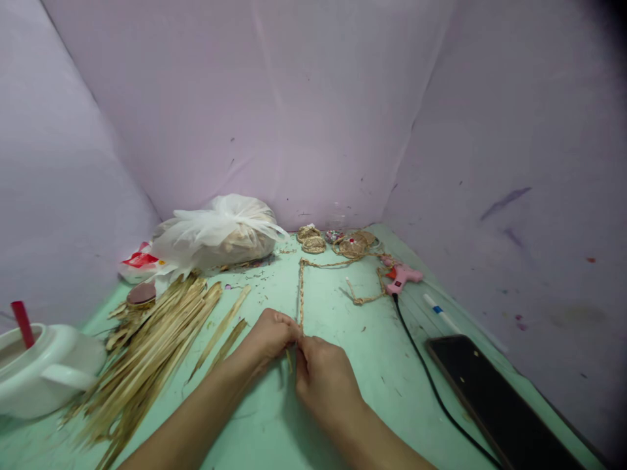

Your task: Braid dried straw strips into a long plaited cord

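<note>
A thin braided cord (302, 294) of dried plant fibre runs away from me along the table, then bends right toward the back. Both hands pinch its near end, their fingertips close together. My left hand (272, 336) is closed on the cord from the left, with a loose strip end (289, 361) hanging below it. My right hand (326, 372) is closed on the cord from the right, knuckles up. The exact strands between the fingers are hidden. Left of my forearm lies a bundle of dried leaf strips (161, 346), with a few loose strips (228, 320) beside it.
A white plastic bag (225, 228) sits at the back left, a white pot (53, 372) at the left edge. Coiled woven pieces (313, 245) lie at the back. On the right are a pink glue gun (404, 277) with black cable, a marker (441, 313) and a phone (499, 398).
</note>
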A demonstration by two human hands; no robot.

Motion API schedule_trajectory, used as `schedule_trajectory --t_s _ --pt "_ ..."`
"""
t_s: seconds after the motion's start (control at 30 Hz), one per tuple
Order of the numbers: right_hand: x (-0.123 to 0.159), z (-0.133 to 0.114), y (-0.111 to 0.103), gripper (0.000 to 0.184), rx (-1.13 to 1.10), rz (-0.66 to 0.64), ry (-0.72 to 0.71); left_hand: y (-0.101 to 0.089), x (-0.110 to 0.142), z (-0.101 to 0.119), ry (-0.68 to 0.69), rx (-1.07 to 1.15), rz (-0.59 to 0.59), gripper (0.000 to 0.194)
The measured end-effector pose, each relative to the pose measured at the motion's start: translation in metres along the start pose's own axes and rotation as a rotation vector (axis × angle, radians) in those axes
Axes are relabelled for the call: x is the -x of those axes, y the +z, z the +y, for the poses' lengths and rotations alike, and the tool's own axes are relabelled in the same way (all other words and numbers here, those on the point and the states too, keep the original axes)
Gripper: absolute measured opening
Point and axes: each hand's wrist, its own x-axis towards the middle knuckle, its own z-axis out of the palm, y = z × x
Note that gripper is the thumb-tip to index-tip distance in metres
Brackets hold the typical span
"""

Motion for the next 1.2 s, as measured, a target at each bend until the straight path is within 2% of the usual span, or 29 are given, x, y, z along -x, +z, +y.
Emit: schedule_trajectory --t_s 0.1,0.17,0.23,0.3,0.37,0.43,0.5,0.7,0.87,0.93,1.1,1.13,1.2 --pt "-0.001 -0.001 -0.006 0.018 0.002 -0.022 -0.003 -0.005 -0.003 -0.003 -0.034 -0.019 -0.015 0.004" --pt "-0.007 0.002 -0.015 0.022 -0.029 -0.038 0.062 -0.008 -0.006 -0.004 -0.041 -0.016 -0.039 0.002" --pt "-0.016 0.009 -0.024 0.032 -0.117 0.009 0.162 -0.011 -0.007 -0.005 -0.036 -0.021 -0.068 0.007" --pt "-0.026 0.017 -0.028 0.032 -0.306 0.076 0.24 -0.012 -0.008 -0.005 -0.028 -0.042 -0.092 0.011" --pt "-0.033 0.024 -0.025 0.024 -0.603 -0.02 0.331 -0.014 -0.008 -0.005 -0.027 -0.068 -0.112 0.011" --pt "-0.036 0.026 -0.017 0.017 -0.864 -0.186 0.426 -0.015 -0.008 -0.005 -0.027 -0.087 -0.125 0.01" --pt "-0.037 0.026 -0.01 0.012 -0.968 -0.282 0.469 -0.015 -0.009 -0.006 -0.031 -0.093 -0.134 0.01" --pt "-0.039 0.031 -0.002 0.011 -0.819 -0.192 0.341 -0.012 -0.01 -0.008 0.005 -0.158 -0.142 0.005" --pt "-0.041 0.036 0.0 0.007 -0.825 -0.183 0.309 -0.012 -0.007 -0.006 0.045 -0.471 -0.019 0.014" --pt "-0.04 0.035 0.0 0.007 -0.836 -0.176 0.324 -0.016 -0.006 -0.005 0.053 -0.544 -0.026 0.015" --pt "-0.039 0.034 0.0 0.007 -0.851 -0.141 0.359 -0.044 -0.005 0.004 0.05 -0.55 -0.168 0.022" --pt "-0.039 0.034 0.0 0.007 -0.848 -0.137 0.365 -0.053 -0.003 0.008 0.05 -0.567 -0.147 0.023" --pt "-0.039 0.034 0.001 0.008 -0.845 -0.142 0.381 -0.074 0.001 0.016 0.072 -0.637 -0.033 0.023"
